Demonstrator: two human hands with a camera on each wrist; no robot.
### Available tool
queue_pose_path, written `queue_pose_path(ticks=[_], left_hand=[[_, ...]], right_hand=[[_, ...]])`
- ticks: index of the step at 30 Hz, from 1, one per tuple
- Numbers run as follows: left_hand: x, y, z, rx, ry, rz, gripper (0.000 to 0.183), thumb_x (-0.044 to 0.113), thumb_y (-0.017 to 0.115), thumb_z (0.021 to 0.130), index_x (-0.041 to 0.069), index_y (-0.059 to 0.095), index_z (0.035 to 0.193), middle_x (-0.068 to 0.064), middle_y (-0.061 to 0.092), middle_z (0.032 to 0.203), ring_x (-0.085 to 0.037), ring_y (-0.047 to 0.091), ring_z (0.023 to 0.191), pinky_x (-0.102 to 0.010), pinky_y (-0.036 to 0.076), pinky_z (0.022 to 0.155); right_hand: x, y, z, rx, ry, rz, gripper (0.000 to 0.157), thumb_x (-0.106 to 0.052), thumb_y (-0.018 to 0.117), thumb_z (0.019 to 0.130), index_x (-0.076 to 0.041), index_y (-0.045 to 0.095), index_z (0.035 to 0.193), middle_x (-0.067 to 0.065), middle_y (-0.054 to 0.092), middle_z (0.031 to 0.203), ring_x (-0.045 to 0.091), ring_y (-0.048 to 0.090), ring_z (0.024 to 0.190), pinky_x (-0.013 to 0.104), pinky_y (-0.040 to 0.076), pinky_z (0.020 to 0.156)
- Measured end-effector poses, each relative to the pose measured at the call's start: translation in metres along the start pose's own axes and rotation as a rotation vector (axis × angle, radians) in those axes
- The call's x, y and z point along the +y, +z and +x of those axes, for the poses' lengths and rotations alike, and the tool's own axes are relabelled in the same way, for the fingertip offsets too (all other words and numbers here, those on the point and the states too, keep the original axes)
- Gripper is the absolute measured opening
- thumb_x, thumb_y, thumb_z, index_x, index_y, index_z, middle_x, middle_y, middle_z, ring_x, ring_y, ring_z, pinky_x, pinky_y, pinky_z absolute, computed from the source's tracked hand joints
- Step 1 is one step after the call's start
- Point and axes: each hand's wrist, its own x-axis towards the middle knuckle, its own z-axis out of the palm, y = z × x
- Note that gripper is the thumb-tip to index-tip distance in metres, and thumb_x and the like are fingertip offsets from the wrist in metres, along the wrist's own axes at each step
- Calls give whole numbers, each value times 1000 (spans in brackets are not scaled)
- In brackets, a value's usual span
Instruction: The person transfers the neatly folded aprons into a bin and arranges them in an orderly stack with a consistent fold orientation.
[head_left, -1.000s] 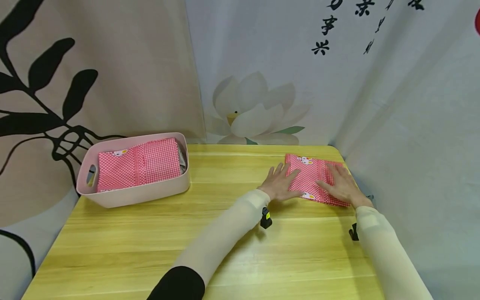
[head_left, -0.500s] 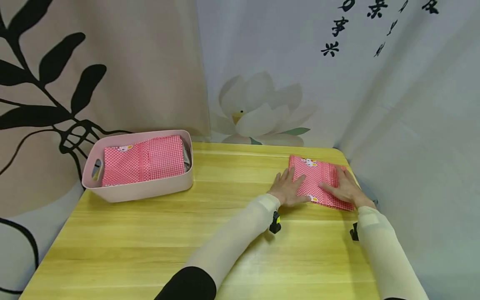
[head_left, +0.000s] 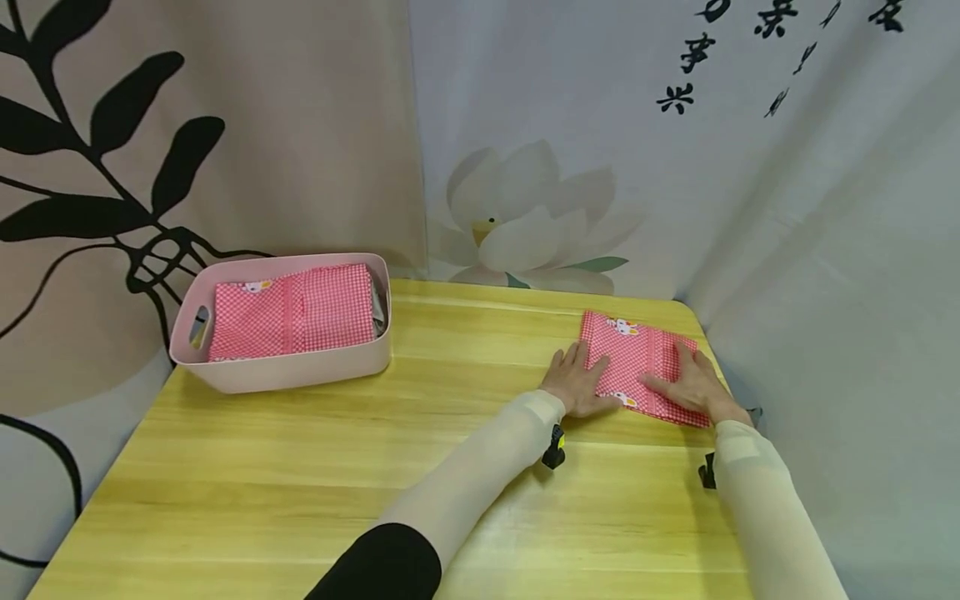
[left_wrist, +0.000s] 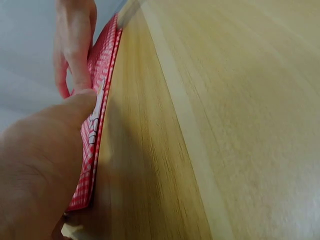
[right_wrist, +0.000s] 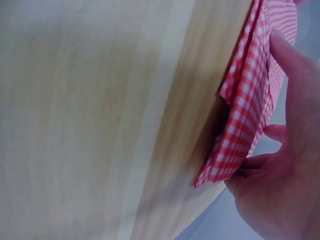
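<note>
A folded red-and-white checked cloth (head_left: 622, 358) with white cartoon animal motifs lies flat near the table's right corner. My left hand (head_left: 577, 387) rests at its left side, fingers spread along that edge and thumb on the near edge. On the right part of the cloth lies my right hand (head_left: 693, 385), thumb pointing inward over the top. In the right wrist view, the right thumb (right_wrist: 287, 52) touches the upper face, and the other fingers bend beside the edge. Folded layers of the cloth (right_wrist: 240, 120) show there, with a dark gap under one corner.
A pale pink plastic basket (head_left: 300, 372) with handle holes stands at the table's back left. Inside it lies similar folded checked cloth (head_left: 300, 312). The wooden table (head_left: 300, 467) meets hanging printed curtains (head_left: 330, 133) at the back and a plain one on the right.
The head view has shifted, so the basket appears slightly higher and further right. Both hands stay on the cloth; the right fingers have drawn slightly toward its right edge.
</note>
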Motion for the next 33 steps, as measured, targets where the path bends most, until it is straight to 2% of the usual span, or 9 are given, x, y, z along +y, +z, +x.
queue_pose_path(ticks=[6, 10, 17, 22, 27, 33], left_hand=[[1, 7, 7, 14, -45, 39, 101, 86, 54, 102, 36, 18, 182, -18, 1, 192, -32, 4, 181, -48, 10, 148], [-1, 9, 11, 24, -42, 57, 103, 89, 53, 101, 36, 18, 182, -19, 4, 192, -32, 6, 181, -49, 13, 148], [-3, 11, 15, 58, -49, 50, 84, 78, 42, 111, 35, 24, 181, -16, 11, 192, -30, 13, 180, -50, 15, 148], [1, 12, 13, 96, -73, 42, 80, 72, 46, 113, 35, 27, 181, -15, 16, 191, -31, 16, 179, -50, 16, 147], [6, 12, 13, 126, -71, 53, 79, 69, 53, 112, 33, 31, 180, -14, 28, 187, -30, 28, 176, -51, 25, 145], [9, 14, 11, 205, -7, 58, 75, 61, 64, 111, 29, 41, 175, -10, 53, 171, -26, 48, 163, -45, 41, 135]], right_hand=[[0, 3, -3, 31, -4, -10, 128, -77, 63, 102, 2, -2, 179, 51, 3, 178, 72, 11, 164, 88, 23, 130], [-1, 6, -1, 52, -8, -30, 127, -78, 62, 102, 3, 1, 179, 51, 8, 177, 72, 17, 162, 87, 26, 129], [0, 9, -1, 88, -22, -47, 125, -78, 61, 103, 3, 3, 179, 50, 17, 176, 73, 25, 160, 86, 31, 128], [-3, 12, -5, 140, -57, -38, 122, -73, 67, 103, 4, 10, 178, 48, 30, 173, 71, 35, 156, 84, 36, 126], [-10, 12, -7, 164, -78, -41, 114, -62, 74, 104, 4, 16, 177, 47, 41, 168, 70, 45, 150, 83, 41, 123], [-20, 7, -9, 178, -100, -45, 107, -45, 79, 104, 5, 18, 177, 47, 45, 164, 68, 51, 146, 80, 45, 122]])
